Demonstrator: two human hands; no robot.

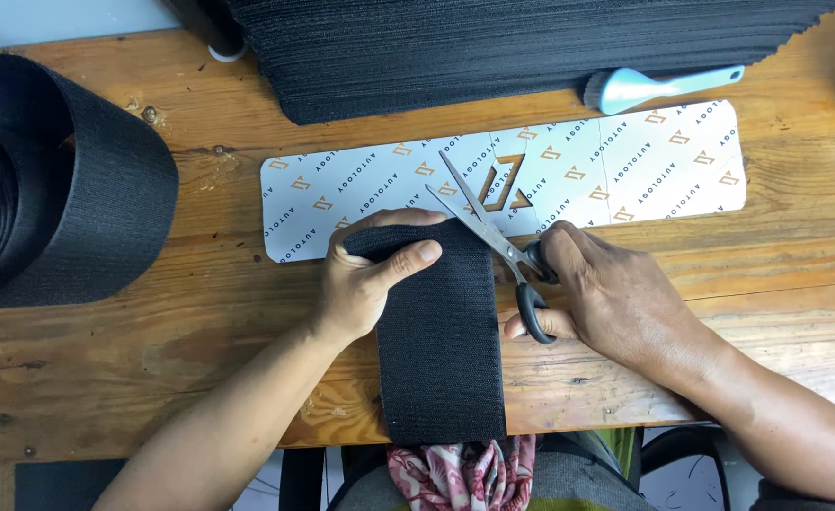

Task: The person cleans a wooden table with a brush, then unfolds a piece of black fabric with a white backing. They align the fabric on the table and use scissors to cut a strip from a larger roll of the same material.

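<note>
Black webbing strip (pixel 441 341) lying across the table's (pixel 200 350) near edge, its far end pinched by the left hand (pixel 365 274) atop a long white patterned card (pixel 664 161), while the right hand (pixel 612 298) grips open-bladed scissors (pixel 493 237); webbing roll (pixel 53 180) at the left edge, stacked black pieces (pixel 493 47) and blue brush (pixel 659 85) along the far edge.

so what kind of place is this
Probably a small sewing or strap-making workshop: a worn wooden bench, a big roll of black webbing, a stack of cut black pieces, and scissors in the right hand beside a webbing strip.
</note>
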